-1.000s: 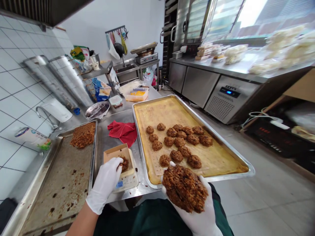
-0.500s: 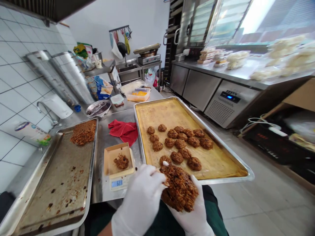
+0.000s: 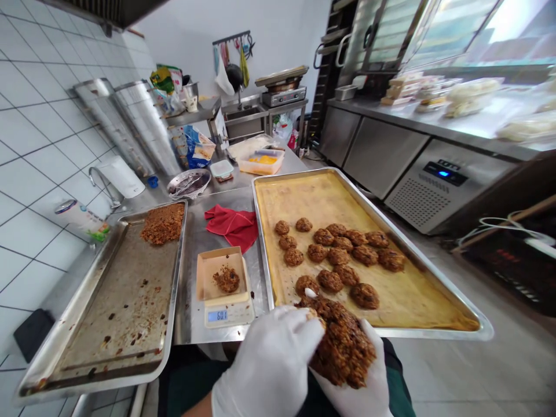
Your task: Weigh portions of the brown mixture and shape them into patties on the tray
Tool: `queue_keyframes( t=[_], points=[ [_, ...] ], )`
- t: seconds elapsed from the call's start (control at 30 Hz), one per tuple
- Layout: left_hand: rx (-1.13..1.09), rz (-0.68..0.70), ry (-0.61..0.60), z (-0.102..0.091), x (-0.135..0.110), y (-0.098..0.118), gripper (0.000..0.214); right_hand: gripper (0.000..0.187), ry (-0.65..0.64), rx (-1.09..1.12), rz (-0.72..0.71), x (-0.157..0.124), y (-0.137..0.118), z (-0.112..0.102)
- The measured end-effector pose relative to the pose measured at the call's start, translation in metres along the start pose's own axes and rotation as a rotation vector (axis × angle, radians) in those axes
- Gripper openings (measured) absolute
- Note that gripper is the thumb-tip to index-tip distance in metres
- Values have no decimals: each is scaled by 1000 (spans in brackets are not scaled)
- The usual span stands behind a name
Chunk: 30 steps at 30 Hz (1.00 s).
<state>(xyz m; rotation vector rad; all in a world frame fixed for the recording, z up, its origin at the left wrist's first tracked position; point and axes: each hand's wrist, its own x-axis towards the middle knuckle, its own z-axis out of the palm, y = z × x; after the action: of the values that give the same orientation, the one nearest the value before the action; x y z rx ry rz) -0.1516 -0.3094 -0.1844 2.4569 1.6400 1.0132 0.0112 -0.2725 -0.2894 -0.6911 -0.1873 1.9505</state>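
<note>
My right hand (image 3: pixel 377 370), in a white glove, cups a large lump of sticky brown grain mixture (image 3: pixel 345 341) from below, over my lap. My left hand (image 3: pixel 271 353), gloved too, presses curled fingers into the lump's left side; its fingertips are partly hidden. Just left of the hands, a small heap of the mixture (image 3: pixel 226 279) lies in a cardboard box (image 3: pixel 212 289) on a kitchen scale (image 3: pixel 232 315), whose display appears to read 60.1. Beyond the lump, several round balls of the mixture (image 3: pixel 341 256) sit on a large lined baking tray (image 3: pixel 299 194).
A second metal tray (image 3: pixel 117 301) at left carries a slab of the mixture (image 3: pixel 163 223) and scattered crumbs. A red cloth (image 3: pixel 232 226) lies between the trays. Behind are a film-covered bowl (image 3: pixel 189 182) and a plastic tub (image 3: pixel 260 162). A steel counter (image 3: pixel 434 121) runs along the right.
The scale display has gone from about 62.1 to 60.1. The camera view has turned left, so everything sits further right. Both hands keep their places on the lump.
</note>
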Motion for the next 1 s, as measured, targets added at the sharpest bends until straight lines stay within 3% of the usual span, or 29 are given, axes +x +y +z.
queue_keyframes(
  t=[0.13,0.17,0.23,0.33,0.47,0.57,0.7,0.9,1.0],
  points=[
    [53,-303,121,-29,-6,-65,40,34,21,20,17,0,-9,4],
    [64,-366,91,-31,-7,-86,36,38,17,21,23,0,-12,4],
    [67,-427,-94,-29,-8,-122,31,39,6,26,11,2,-17,5],
    [20,-504,-283,-13,-9,-153,30,39,-26,41,-13,3,-20,8],
    [-78,-569,-294,0,-6,-166,22,47,12,60,11,3,-18,13],
    [-228,-636,-291,-6,-2,-178,16,43,76,66,-12,3,-17,6],
    [-506,-771,-255,-20,0,-197,29,32,112,61,-92,6,-16,-13],
    [-794,-894,24,-20,-14,-193,52,32,4,37,-54,8,-18,-18],
    [-806,-901,195,-18,-25,-181,41,34,19,44,-51,8,-19,-14]
  ],
)
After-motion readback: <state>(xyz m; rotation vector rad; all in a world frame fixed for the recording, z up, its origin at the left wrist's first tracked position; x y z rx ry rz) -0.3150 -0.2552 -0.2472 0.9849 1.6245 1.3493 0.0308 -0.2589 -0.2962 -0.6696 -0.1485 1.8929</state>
